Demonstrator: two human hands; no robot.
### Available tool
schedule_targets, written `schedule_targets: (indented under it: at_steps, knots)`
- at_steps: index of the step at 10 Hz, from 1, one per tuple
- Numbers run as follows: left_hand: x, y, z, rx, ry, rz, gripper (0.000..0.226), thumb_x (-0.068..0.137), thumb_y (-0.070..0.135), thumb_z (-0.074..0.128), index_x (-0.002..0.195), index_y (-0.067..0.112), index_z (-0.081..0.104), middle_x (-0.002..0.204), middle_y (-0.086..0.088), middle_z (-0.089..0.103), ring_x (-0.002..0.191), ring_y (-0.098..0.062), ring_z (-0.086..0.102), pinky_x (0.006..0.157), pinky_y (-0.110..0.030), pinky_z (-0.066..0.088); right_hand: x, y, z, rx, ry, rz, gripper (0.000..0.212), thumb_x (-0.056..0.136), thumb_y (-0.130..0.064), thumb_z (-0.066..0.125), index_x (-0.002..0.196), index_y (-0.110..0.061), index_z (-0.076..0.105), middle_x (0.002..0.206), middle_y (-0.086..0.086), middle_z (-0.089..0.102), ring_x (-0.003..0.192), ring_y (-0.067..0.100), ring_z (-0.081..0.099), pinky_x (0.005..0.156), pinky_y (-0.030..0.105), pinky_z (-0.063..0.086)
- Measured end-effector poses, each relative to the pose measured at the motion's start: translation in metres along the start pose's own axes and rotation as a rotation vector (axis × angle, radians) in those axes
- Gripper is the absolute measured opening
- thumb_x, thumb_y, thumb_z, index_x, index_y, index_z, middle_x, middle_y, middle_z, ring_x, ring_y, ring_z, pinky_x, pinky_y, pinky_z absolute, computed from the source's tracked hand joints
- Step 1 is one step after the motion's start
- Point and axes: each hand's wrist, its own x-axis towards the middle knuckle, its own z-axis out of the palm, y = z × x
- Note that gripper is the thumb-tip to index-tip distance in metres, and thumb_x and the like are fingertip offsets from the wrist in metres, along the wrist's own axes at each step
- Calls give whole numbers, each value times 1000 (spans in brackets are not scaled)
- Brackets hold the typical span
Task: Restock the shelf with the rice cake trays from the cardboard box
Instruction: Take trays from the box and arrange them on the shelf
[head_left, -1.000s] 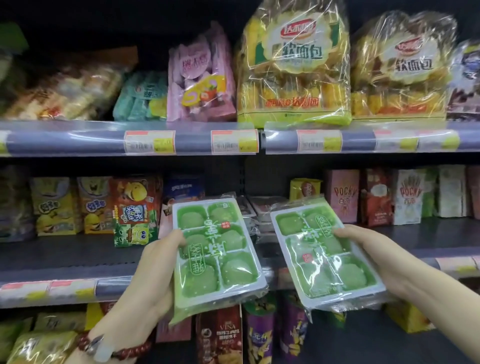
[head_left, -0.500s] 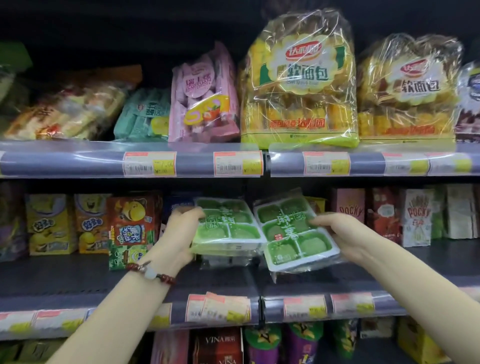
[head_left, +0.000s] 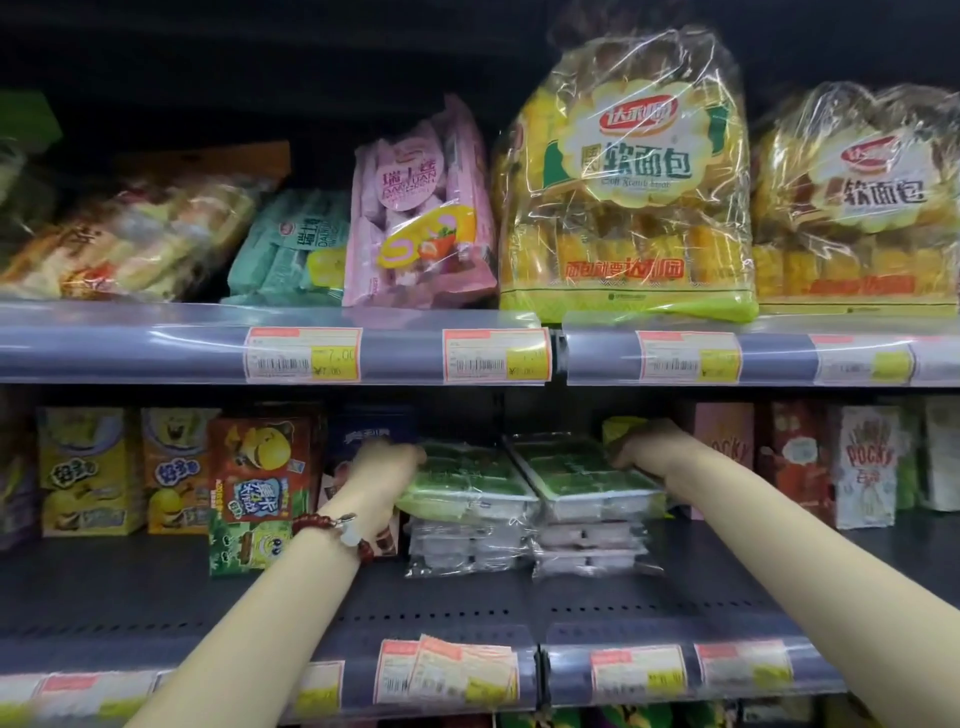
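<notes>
Two flat, plastic-wrapped trays of green rice cakes lie side by side on the dark metal middle shelf (head_left: 649, 597), each topping a short stack of paler wrapped trays. The left green tray (head_left: 467, 483) sits on the left stack (head_left: 462, 545); the left hand (head_left: 382, 470), a red bead bracelet (head_left: 332, 527) at its wrist, grips that tray's left edge. The right green tray (head_left: 587, 475) rests on the right stack (head_left: 587, 545), and the right hand (head_left: 649, 449) holds its far right corner with curled fingers. Yellow and orange cartoon snack boxes (head_left: 135, 467) stand to the left, pink and white Pocky boxes (head_left: 862, 462) to the right. On the shelf above stand large clear bags of yellow soft bread (head_left: 628, 182).
</notes>
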Motion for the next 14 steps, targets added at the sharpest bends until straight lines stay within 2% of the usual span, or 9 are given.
schedule_targets:
  at_steps: [1, 2, 3, 4, 5, 6, 8, 12, 14]
  knots:
    - [5, 0, 7, 267, -2, 28, 38, 84, 16, 56, 117, -4, 60, 120, -19, 61, 111, -33, 59, 76, -26, 42, 7, -2, 3, -82, -32, -3, 39, 92, -5, 50, 129, 7, 51, 136, 23, 51, 128, 34, 47, 92, 30, 41]
    - [7, 2, 11, 498, 8, 122, 31, 89, 19, 52, 110, 0, 64, 111, -15, 65, 97, -29, 62, 67, -23, 41, 16, -2, 3, -63, 5, 9, 39, 91, -5, 49, 128, 8, 51, 127, 21, 56, 126, 34, 48, 80, 24, 35]
    - [3, 3, 8, 605, 84, 242, 18, 85, 21, 58, 77, 9, 67, 63, 1, 55, 55, -11, 47, 45, -20, 29, 19, -4, 7, -33, 63, 44, 31, 86, -4, 57, 116, 5, 57, 106, 20, 56, 97, 33, 57, 76, 27, 40]
    - [-6, 6, 2, 590, 109, 316, 36, 88, 22, 54, 55, 10, 53, 51, 2, 43, 52, -16, 44, 47, -21, 26, 18, -1, 13, -32, 107, 37, 32, 84, -6, 60, 114, 2, 54, 110, 20, 60, 88, 27, 58, 78, 31, 46]
    - [-22, 12, -11, 553, 92, 378, 36, 89, 20, 51, 56, 4, 55, 53, -6, 47, 61, -26, 47, 49, -21, 28, 10, 1, 11, -62, 160, -39, 27, 86, -10, 58, 109, 4, 59, 111, 21, 63, 98, 33, 59, 77, 32, 46]
    - [-52, 17, -18, 524, 110, 496, 27, 87, 19, 51, 79, 5, 73, 75, -11, 67, 78, -32, 62, 63, -23, 38, -9, 5, 3, -71, 241, -157, 17, 85, -6, 51, 72, -4, 62, 89, 20, 63, 87, 35, 58, 64, 27, 39]
    - [-123, 18, 9, 504, 63, 727, 24, 83, 18, 51, 84, 15, 76, 88, -7, 75, 90, -29, 66, 81, -33, 52, -60, 40, -11, 10, 317, -259, 16, 81, -14, 58, 87, -15, 73, 99, 10, 71, 102, 31, 62, 87, 30, 48]
    - [-247, -42, 136, 355, -648, 916, 16, 83, 18, 56, 79, 15, 71, 78, -1, 72, 76, -17, 63, 75, -35, 50, -205, 186, -37, -28, 393, 9, 10, 82, -17, 63, 88, -16, 71, 79, -8, 66, 70, -3, 56, 66, 18, 42]
    - [-290, -127, 195, 403, -995, 868, 18, 83, 18, 55, 79, 12, 72, 78, -3, 72, 78, -20, 64, 76, -36, 51, -282, 303, -11, 18, 442, 393, 6, 80, -15, 65, 80, -18, 69, 70, -7, 64, 65, 6, 57, 73, 31, 49]
